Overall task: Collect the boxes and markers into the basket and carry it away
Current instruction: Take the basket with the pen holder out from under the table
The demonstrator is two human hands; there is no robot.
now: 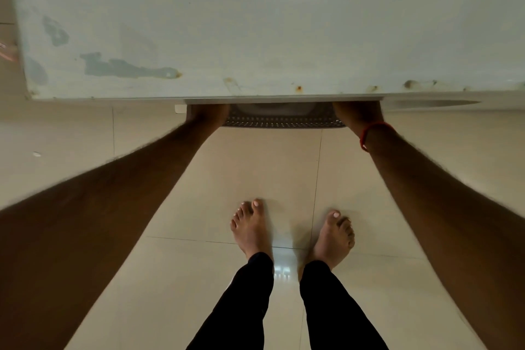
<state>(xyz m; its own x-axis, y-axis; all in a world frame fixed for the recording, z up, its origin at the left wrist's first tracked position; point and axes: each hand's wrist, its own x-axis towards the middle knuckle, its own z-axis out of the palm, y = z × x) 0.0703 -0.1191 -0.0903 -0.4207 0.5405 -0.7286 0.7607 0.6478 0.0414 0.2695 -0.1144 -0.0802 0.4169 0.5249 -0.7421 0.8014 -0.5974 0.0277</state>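
Note:
A grey perforated basket (284, 119) shows only as a narrow strip of its near wall and rim just under the front edge of the white table (255, 37). Its contents are hidden by the tabletop. My left hand (207, 115) is at the basket's left end and my right hand (358, 113) at its right end, holding it between them. The fingers of both hands are hidden under the table edge. No boxes or markers can be seen.
The tabletop is worn, with grey stains and rust spots along its front edge. Below lies a glossy beige tiled floor (255, 173) with my bare feet (251, 229) on it. A small white scrap (37, 154) lies on the floor at the left.

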